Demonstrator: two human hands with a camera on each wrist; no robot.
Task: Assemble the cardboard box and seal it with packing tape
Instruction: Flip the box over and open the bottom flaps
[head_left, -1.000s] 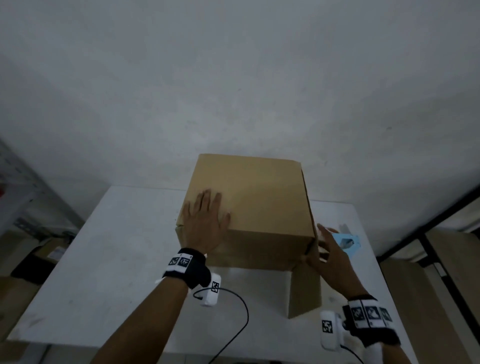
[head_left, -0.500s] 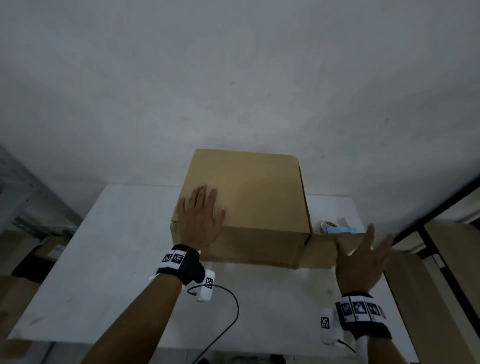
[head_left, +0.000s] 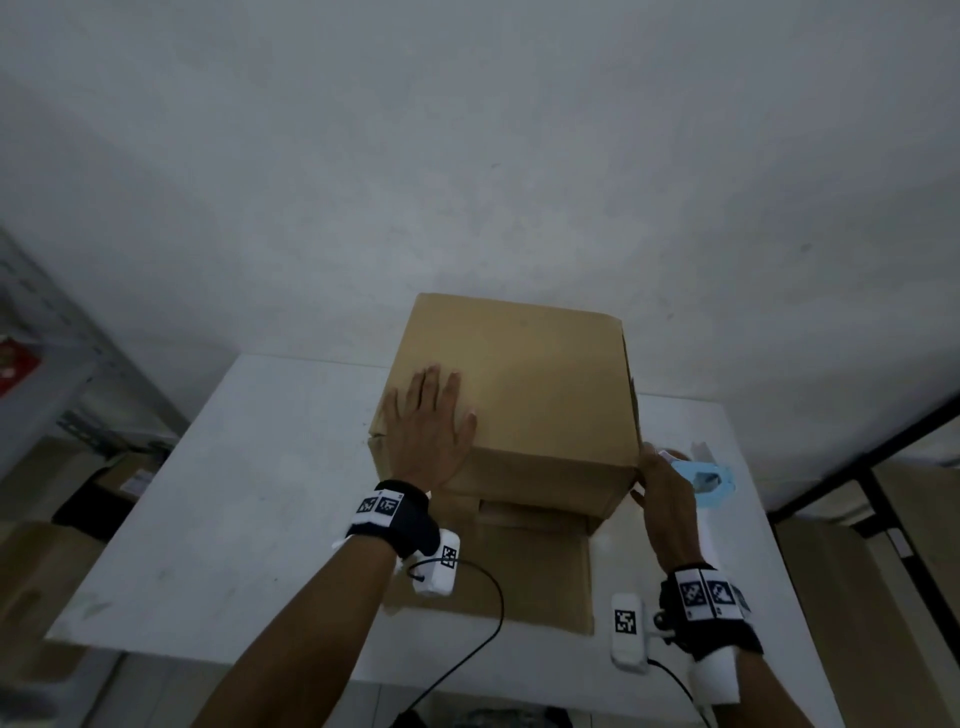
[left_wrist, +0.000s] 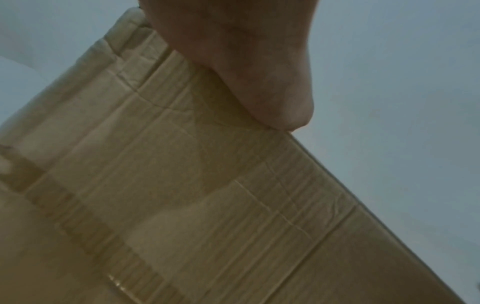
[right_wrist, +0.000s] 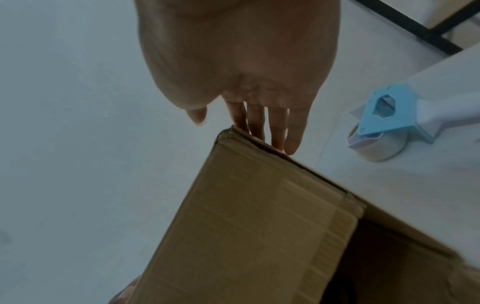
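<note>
Cardboard, plain brown, forms a large box (head_left: 511, 410) lying on its side at the middle of a white rectangular desk (head_left: 249, 499), one flap (head_left: 519, 571) flat on the surface toward 6 o'clock. The left hand (head_left: 428, 431), its grip spread flat, presses the box's upper face. The right hand (head_left: 665, 499), fingers (right_wrist: 275, 127) straight, touches the near corner at 3 o'clock. A light blue tape dispenser (right_wrist: 394, 121) lies just beyond. A pale grey wall rises at 12 o'clock; metal shelving (head_left: 57, 384) stands at 9 o'clock.
</note>
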